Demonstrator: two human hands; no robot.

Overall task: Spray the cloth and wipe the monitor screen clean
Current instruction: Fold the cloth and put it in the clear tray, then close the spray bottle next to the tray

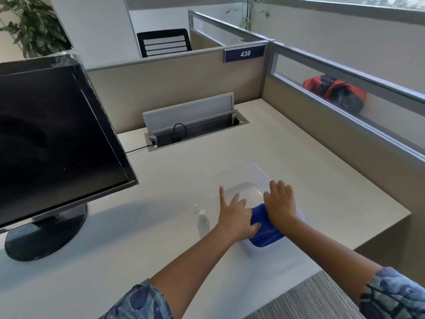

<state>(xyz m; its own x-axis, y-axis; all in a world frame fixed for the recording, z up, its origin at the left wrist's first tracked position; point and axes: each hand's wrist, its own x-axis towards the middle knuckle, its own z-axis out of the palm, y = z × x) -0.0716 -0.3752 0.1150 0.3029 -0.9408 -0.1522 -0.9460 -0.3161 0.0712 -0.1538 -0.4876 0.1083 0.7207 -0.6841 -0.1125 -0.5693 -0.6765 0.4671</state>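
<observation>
A blue cloth [264, 231] lies bunched in the near end of a clear plastic container [250, 173] on the desk. My left hand [236, 215] grips the cloth's left side with thumb and lower fingers, its index finger pointing up. My right hand [281, 201] presses on the cloth's right side, fingers spread over the container's rim. A small clear spray bottle [203, 223] stands upright just left of the container, touched by neither hand. The black monitor [53, 139], screen dark, stands on its round base at the left.
An open cable hatch [190, 122] with a plug and cord sits at the desk's back edge. Beige partitions [174, 81] wall the desk behind and to the right. A red and black bag [338, 90] lies beyond the right partition. Carpet [305, 298] shows below the desk's near edge.
</observation>
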